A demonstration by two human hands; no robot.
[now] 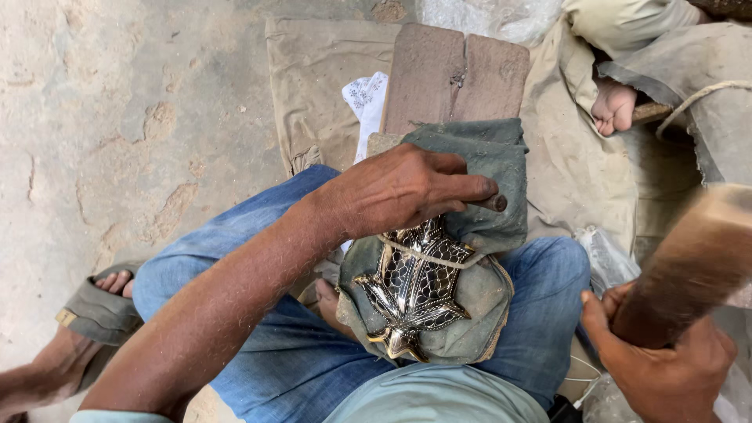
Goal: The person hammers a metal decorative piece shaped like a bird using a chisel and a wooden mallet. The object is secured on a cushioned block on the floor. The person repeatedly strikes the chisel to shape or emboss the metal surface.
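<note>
1. We see no true container here; the nearest thing to one is the grey-green cloth pad [478,301] lying across our lap, on the blue jeans [540,290], which cradles a metal ornament [415,286] in its middle.
2. A pale cord [427,257] runs across the upper part of the ornament and over the cloth.
3. The ornament is a shiny, silvery piece with brassy edges, shaped like a leaf or a small creature with pointed lobes, its surface covered by a scale-like net pattern. Its narrow tip points toward our body.
4. Our left hand [399,192] rests on the top of the ornament, fingers curled tight around a dark metal punch [495,203], whose blunt end shows just past the fingertips.
5. Our right hand [666,364] is at the lower right, well apart from the ornament, closed around the handle of a wooden mallet [693,262], which is blurred.
6. Beyond the lap lies a wooden block [458,74] on tan canvas [313,86], with a white patterned cloth [366,98] beside it.
7. Another person's bare foot [613,108] shows at the upper right, and a sandalled foot [98,305] at the left.
</note>
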